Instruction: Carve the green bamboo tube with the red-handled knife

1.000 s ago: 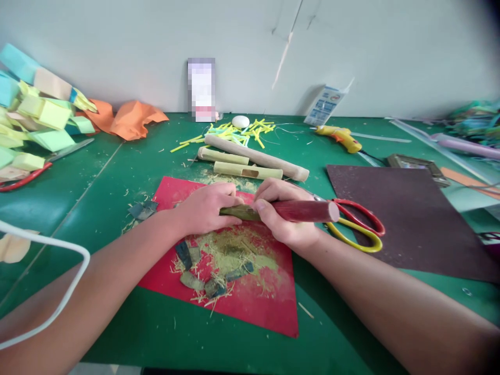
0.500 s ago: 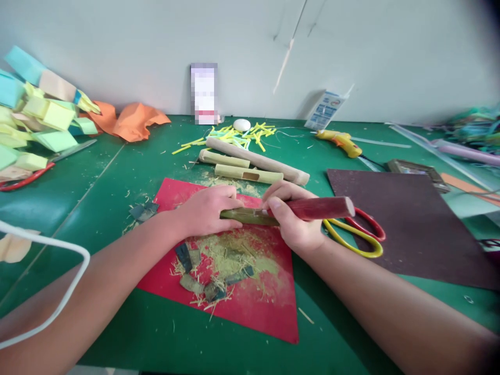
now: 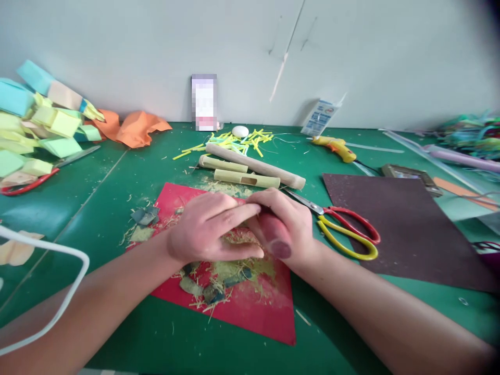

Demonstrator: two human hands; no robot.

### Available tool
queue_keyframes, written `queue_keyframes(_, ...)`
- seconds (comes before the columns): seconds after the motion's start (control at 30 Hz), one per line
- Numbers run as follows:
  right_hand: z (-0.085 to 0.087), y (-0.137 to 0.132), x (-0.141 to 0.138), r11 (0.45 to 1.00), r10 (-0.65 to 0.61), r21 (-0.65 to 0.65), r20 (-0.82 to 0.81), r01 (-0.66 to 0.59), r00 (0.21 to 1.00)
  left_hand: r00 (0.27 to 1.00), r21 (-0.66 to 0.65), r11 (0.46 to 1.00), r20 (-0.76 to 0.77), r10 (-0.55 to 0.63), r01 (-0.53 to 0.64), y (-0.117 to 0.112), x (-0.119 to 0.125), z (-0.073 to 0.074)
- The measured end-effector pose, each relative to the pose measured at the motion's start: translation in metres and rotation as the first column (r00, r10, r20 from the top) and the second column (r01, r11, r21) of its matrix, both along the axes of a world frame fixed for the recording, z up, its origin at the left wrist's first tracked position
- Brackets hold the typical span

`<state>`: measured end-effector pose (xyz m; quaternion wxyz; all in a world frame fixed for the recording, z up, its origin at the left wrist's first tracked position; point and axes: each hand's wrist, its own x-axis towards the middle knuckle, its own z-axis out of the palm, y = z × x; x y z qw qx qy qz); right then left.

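My left hand (image 3: 207, 229) and my right hand (image 3: 291, 224) meet over a red mat (image 3: 250, 307) on the green table. The right hand is closed around a red-handled tool (image 3: 278, 244) whose butt end points toward me. The left hand's fingers and thumb close over the short green bamboo piece, which is almost wholly hidden under them. Yellow-green shavings and dark bark chips (image 3: 230, 271) lie on the mat just below both hands.
Red-and-yellow scissors (image 3: 344, 229) lie right of my right hand, beside a dark brown sheet (image 3: 410, 224). Two bamboo sections (image 3: 246, 179) and a wooden dowel (image 3: 253, 164) lie behind the mat. A yellow glue gun (image 3: 336, 146) is farther back; foam blocks (image 3: 42, 125) are stacked at left.
The red handle has swung from pointing right to pointing toward me. Both hands have drawn together, and the left hand now covers the bamboo piece. The view has tilted slightly.
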<state>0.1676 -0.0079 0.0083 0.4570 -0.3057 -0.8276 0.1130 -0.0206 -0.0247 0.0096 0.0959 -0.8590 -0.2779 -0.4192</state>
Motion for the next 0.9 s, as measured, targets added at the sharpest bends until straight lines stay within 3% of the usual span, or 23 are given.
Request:
queue_keyframes(0.13,0.001,-0.003,-0.002,0.999,0.039,0.029,0.171,-0.045,0.985,0.999,-0.115,0.993,0.047,0.027,-0.022,-0.009,0.010,0.005)
queue_keyframes(0.3,0.007,-0.001,-0.004,0.998,-0.020,0.059,0.199,0.008,0.980,0.972,-0.292,0.955,0.206,0.115,-0.051,-0.009,0.006,0.002)
queue_keyframes(0.4,0.019,0.003,0.000,0.987,-0.155,0.071,0.233,0.142,0.960,0.876,-0.389,0.921,0.444,0.191,-0.004,-0.001,-0.006,-0.005)
queue_keyframes(0.47,0.025,0.008,0.006,0.978,-0.206,0.080,0.289,0.191,0.935,0.782,-0.512,0.853,0.571,0.249,0.102,0.008,-0.014,-0.007)
queue_keyframes(0.53,0.025,0.014,0.012,0.984,-0.173,0.050,0.430,0.168,0.886,0.677,-0.545,0.802,0.688,0.262,0.244,0.016,-0.019,-0.008)
queue_keyframes(0.63,0.015,0.024,0.020,0.979,-0.086,-0.099,0.592,0.178,0.801,0.589,-0.568,0.741,0.753,0.293,0.358,0.023,-0.022,-0.004)
queue_keyframes(0.73,0.003,0.031,0.023,0.971,0.093,-0.234,0.564,0.051,0.820,0.608,-0.595,0.689,0.744,0.278,0.414,0.021,-0.022,-0.003)
queue_keyframes(0.83,-0.005,0.035,0.025,0.955,0.224,-0.278,0.448,-0.103,0.865,0.714,-0.657,0.623,0.666,0.215,0.426,0.011,-0.020,-0.004)
queue_keyframes(0.9,-0.006,0.035,0.024,0.946,0.247,-0.297,0.415,-0.127,0.876,0.795,-0.695,0.607,0.584,0.165,0.385,0.005,-0.018,-0.006)
